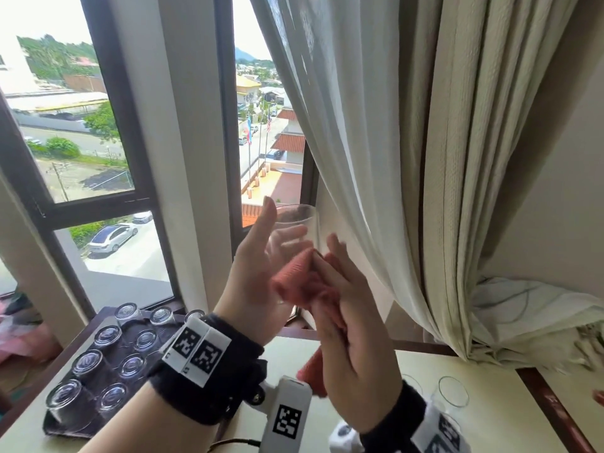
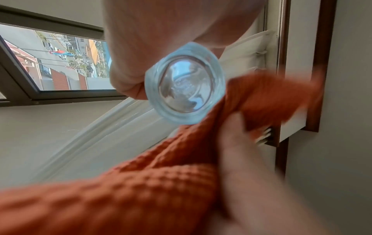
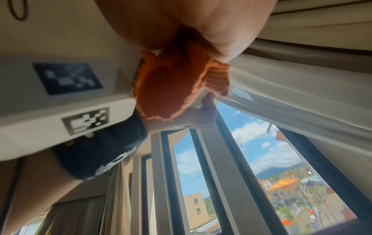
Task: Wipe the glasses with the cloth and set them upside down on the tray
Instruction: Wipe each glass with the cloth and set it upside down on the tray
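Left wrist shows glass base (head doesn't).

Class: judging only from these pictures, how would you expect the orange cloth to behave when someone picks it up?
Probably floppy: the orange cloth bunches and droops around the right hand. Its waffle weave suggests good grip, unlikely to slip. Likely light, since one loose corner hangs freely.

Cream table bears tray, upright glass.

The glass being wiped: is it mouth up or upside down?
Mouth up. In the head view the glass shows its open rim on top; the cloth covers its lower part.
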`<control>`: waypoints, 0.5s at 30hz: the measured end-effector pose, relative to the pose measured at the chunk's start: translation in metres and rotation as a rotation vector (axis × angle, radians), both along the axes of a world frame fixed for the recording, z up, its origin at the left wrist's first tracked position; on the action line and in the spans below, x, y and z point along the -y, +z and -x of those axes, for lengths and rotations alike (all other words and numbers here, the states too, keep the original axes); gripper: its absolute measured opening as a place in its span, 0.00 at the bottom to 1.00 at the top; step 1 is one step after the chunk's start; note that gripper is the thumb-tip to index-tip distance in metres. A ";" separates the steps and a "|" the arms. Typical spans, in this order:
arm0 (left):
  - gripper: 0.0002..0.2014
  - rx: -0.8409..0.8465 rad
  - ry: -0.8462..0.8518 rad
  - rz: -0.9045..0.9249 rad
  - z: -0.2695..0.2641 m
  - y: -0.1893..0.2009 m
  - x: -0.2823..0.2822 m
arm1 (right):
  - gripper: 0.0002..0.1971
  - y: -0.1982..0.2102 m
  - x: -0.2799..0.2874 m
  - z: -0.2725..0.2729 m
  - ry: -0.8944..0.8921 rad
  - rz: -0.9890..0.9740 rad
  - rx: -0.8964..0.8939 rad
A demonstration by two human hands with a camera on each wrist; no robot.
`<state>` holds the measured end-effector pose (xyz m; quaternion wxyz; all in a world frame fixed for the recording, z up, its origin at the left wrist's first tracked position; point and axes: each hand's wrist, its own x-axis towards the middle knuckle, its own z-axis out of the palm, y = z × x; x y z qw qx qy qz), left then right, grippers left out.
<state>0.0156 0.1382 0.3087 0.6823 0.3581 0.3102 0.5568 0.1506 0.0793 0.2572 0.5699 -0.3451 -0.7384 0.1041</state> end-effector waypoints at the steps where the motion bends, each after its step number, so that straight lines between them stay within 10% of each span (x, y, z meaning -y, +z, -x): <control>1: 0.42 0.006 0.001 0.019 0.002 -0.002 0.000 | 0.23 -0.005 0.000 -0.003 0.010 0.034 -0.040; 7: 0.59 0.009 -0.086 -0.076 -0.010 -0.007 0.010 | 0.18 0.043 -0.029 -0.010 -0.141 0.113 -0.121; 12: 0.32 0.077 -0.062 -0.088 -0.010 0.002 0.010 | 0.20 0.046 -0.012 0.007 -0.051 -0.078 -0.010; 15: 0.33 -0.004 0.009 -0.041 0.000 0.002 0.003 | 0.22 0.011 0.005 0.007 -0.010 -0.034 0.036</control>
